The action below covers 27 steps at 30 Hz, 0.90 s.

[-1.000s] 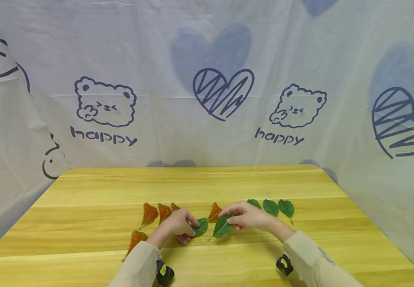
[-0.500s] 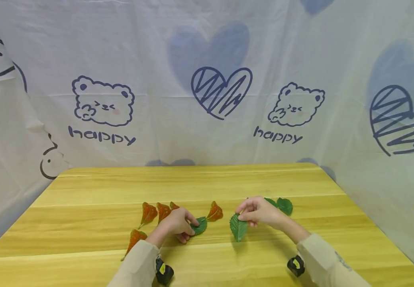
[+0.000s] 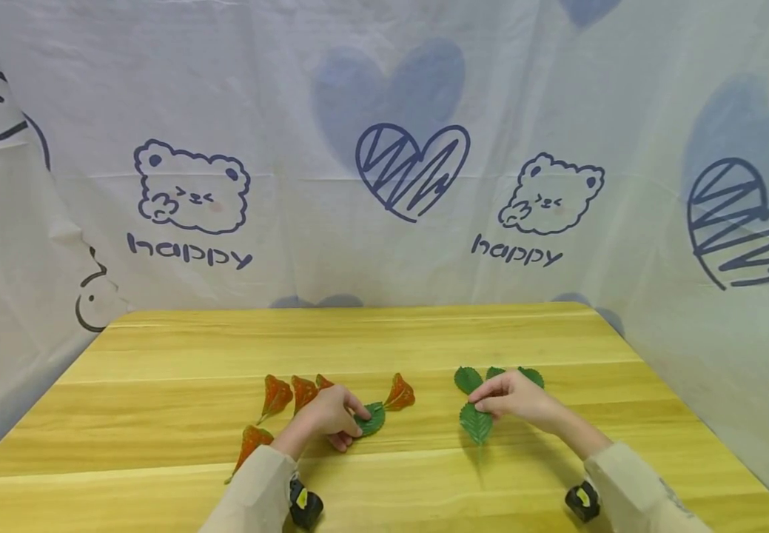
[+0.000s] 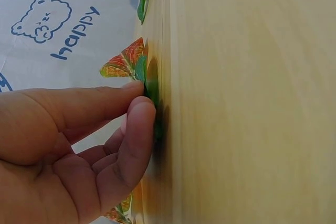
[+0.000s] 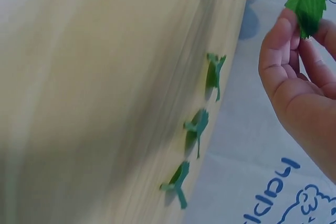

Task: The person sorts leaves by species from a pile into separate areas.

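My right hand point(image 3: 516, 397) pinches a green leaf point(image 3: 476, 423) by its edge, the stem pointing down toward me; the right wrist view shows this leaf point(image 5: 307, 1) between thumb and fingers, off the table. Behind that hand lie several green leaves point(image 3: 468, 380) in a row, partly covered by it in the head view. My left hand point(image 3: 331, 416) pinches another green leaf point(image 3: 372, 420) low over the table, thumb and forefinger on its edge in the left wrist view. Just beyond this leaf is a red-orange leaf point(image 3: 400, 393).
Several red-orange leaves point(image 3: 277, 395) lie in a row left of my left hand, one partly behind it. Another red-orange leaf point(image 3: 251, 448) lies nearer, beside the left sleeve. The wooden table point(image 3: 357, 340) ends at a printed white cloth point(image 3: 304, 244).
My right hand has moved right, carrying its green leaf away from the left hand's leaf toward the row of green leaves. The left hand stays in place with its leaf.
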Each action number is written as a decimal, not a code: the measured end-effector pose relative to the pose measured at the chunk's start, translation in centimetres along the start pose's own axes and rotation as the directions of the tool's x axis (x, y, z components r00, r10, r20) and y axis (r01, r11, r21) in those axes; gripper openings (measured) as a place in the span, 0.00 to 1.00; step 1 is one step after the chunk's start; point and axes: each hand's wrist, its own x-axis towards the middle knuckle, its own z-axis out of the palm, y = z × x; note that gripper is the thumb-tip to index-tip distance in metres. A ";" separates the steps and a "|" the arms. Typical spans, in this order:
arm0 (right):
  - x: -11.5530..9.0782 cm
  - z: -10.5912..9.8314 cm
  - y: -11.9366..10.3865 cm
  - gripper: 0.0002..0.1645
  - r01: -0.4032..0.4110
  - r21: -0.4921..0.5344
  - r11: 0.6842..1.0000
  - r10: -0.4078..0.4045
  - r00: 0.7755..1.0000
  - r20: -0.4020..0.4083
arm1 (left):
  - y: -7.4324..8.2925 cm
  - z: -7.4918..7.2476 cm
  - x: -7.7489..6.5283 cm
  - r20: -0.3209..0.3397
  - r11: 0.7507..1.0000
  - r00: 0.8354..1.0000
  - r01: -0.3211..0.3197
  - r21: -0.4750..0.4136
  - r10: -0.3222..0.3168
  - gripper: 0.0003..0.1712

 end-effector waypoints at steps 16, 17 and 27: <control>-1.7 -1.0 1.1 0.10 -0.108 0.001 0.994 0.108 0.992 -0.062 | -0.4 -0.2 0.2 0.011 1.000 1.000 0.004 -0.012 -0.004 0.11; -1.6 -1.0 1.1 0.10 -0.114 -0.010 0.993 0.113 0.992 -0.064 | -0.4 -0.2 0.3 0.010 1.000 1.000 0.004 -0.011 -0.003 0.11; -1.4 -0.2 1.7 0.05 -0.163 -0.051 0.985 0.161 0.986 -0.038 | -0.4 -0.2 0.3 0.013 1.000 1.000 -0.010 -0.008 0.010 0.11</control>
